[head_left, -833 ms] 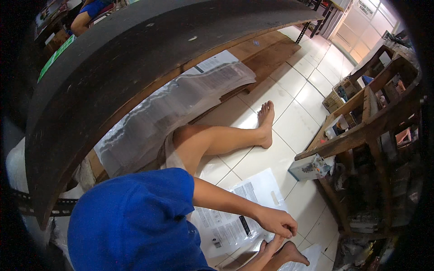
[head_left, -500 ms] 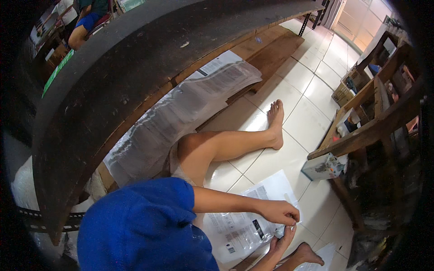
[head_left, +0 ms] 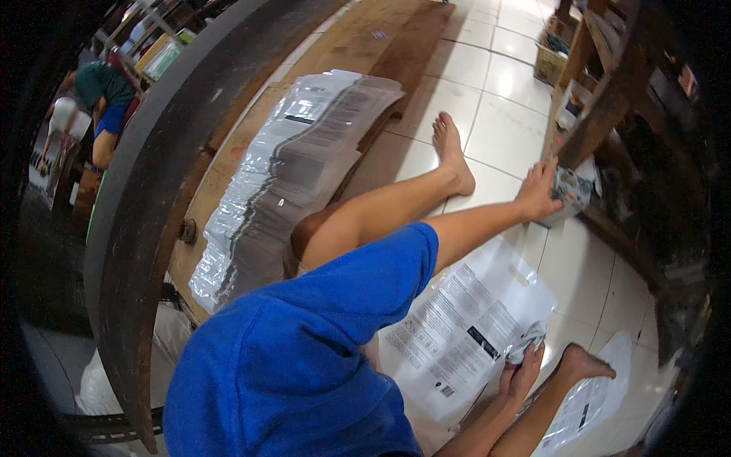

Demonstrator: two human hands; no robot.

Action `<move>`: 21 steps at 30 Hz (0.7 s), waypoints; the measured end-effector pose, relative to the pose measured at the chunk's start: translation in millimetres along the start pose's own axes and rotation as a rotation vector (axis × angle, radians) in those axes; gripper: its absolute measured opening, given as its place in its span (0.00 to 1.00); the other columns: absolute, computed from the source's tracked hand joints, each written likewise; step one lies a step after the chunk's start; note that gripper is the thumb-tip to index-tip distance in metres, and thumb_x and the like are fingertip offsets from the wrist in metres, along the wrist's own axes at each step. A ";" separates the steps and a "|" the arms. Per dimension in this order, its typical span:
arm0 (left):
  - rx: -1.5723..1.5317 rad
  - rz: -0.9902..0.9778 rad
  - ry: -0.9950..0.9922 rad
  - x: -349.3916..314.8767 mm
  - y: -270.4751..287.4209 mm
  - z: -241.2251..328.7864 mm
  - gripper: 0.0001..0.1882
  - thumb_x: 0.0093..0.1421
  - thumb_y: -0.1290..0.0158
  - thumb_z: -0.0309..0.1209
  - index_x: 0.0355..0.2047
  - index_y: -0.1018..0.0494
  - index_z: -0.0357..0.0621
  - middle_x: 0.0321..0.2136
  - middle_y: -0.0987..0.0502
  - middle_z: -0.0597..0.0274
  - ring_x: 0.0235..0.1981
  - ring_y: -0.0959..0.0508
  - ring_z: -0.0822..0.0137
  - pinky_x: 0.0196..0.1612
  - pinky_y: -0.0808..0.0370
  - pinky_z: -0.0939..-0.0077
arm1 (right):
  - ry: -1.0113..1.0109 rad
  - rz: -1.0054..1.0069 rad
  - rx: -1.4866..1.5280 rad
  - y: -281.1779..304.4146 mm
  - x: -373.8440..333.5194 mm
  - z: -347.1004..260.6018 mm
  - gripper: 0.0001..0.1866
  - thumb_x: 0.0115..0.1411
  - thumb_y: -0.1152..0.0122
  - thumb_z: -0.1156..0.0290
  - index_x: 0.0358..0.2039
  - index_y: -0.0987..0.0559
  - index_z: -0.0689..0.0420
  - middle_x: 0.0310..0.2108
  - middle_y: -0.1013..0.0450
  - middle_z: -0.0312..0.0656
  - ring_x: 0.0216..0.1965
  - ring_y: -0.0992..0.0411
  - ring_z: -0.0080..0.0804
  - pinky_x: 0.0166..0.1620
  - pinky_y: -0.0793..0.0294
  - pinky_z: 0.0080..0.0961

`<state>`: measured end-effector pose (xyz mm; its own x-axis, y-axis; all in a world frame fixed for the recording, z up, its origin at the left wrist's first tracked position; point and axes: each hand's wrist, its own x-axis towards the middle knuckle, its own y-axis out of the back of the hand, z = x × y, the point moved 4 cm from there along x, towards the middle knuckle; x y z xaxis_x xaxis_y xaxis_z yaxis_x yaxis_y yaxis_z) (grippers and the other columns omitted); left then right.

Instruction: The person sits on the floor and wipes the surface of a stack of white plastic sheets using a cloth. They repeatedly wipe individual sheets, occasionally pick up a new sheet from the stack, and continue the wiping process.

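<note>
Seated figure on a white tiled floor, read from left to right. At far left a second person crouches beyond a dark curved wooden table edge, well apart from the work. Right of that edge, a long stack of clear printed plastic bags lies on a brown wooden board. The wearer's blue short-sleeved shirt fills the near centre, with one bare leg stretched toward the far right. Near the shirt, a flat white printed plastic bag lies spread on the tiles. The right hand rests at the right edge of that bag, its fingers closed on a crumpled grey-white wad. A second printed bag lies just past the near foot. Since the earlier frames the left hand has left the flat white printed plastic bag. It now reaches out at full arm's length to the far right, fingers curled round a small patterned packet at the foot of a dark wooden shelf frame. Judged from this, the spread bag is now attended by the right hand alone, and the packet sits well apart from it, at the shelf.
</note>
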<state>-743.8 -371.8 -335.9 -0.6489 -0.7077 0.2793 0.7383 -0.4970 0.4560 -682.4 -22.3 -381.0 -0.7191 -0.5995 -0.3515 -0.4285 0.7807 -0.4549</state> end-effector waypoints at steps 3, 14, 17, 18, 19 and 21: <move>0.017 -0.018 0.038 5.6 -11.4 -3.5 0.46 0.41 0.38 0.35 0.57 0.49 0.36 0.49 0.41 0.38 0.52 0.39 0.42 0.56 0.39 0.57 | 0.007 0.034 0.002 23.7 1.3 2.2 0.18 0.60 0.46 0.71 0.51 0.33 0.55 0.43 0.30 0.35 0.41 0.30 0.24 0.43 0.28 0.23; -0.209 -0.309 -0.279 -39.1 14.2 38.5 0.37 0.42 0.38 0.33 0.50 0.41 0.34 0.43 0.29 0.41 0.47 0.30 0.45 0.52 0.34 0.62 | 0.018 0.090 0.080 33.1 -13.8 -2.8 0.14 0.58 0.43 0.60 0.42 0.28 0.51 0.39 0.28 0.32 0.39 0.29 0.23 0.39 0.28 0.20; -0.119 -0.341 -0.434 -81.1 43.7 59.4 0.35 0.45 0.39 0.38 0.51 0.38 0.36 0.44 0.30 0.42 0.48 0.30 0.47 0.52 0.34 0.63 | 0.109 0.050 0.135 25.6 -13.3 -7.5 0.14 0.60 0.44 0.62 0.44 0.28 0.53 0.41 0.28 0.34 0.41 0.30 0.25 0.43 0.30 0.23; -0.065 -0.333 -0.486 -94.9 59.6 59.3 0.35 0.45 0.39 0.39 0.51 0.38 0.36 0.44 0.30 0.43 0.47 0.30 0.47 0.51 0.34 0.63 | 0.108 -0.002 0.145 27.9 -8.4 0.7 0.14 0.60 0.44 0.62 0.44 0.28 0.53 0.41 0.28 0.35 0.42 0.30 0.26 0.45 0.30 0.23; -0.035 -0.402 -0.480 -107.4 69.7 66.5 0.35 0.46 0.39 0.40 0.51 0.38 0.37 0.43 0.30 0.43 0.47 0.30 0.48 0.51 0.34 0.63 | 0.122 -0.040 0.152 28.0 -8.0 2.1 0.14 0.61 0.45 0.62 0.44 0.28 0.53 0.41 0.28 0.35 0.42 0.30 0.26 0.46 0.31 0.23; -0.029 -0.558 -0.497 -130.1 72.8 94.4 0.35 0.46 0.40 0.42 0.51 0.38 0.38 0.41 0.31 0.44 0.45 0.30 0.48 0.49 0.34 0.63 | 0.205 -0.052 0.143 41.8 -17.8 -12.5 0.14 0.61 0.46 0.62 0.46 0.28 0.53 0.43 0.28 0.36 0.43 0.30 0.27 0.48 0.31 0.24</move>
<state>-623.0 -268.6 -259.4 -0.9302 -0.0390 0.3650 0.2746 -0.7336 0.6216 -694.4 23.2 -383.5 -0.8005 -0.5781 -0.1578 -0.3962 0.7081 -0.5844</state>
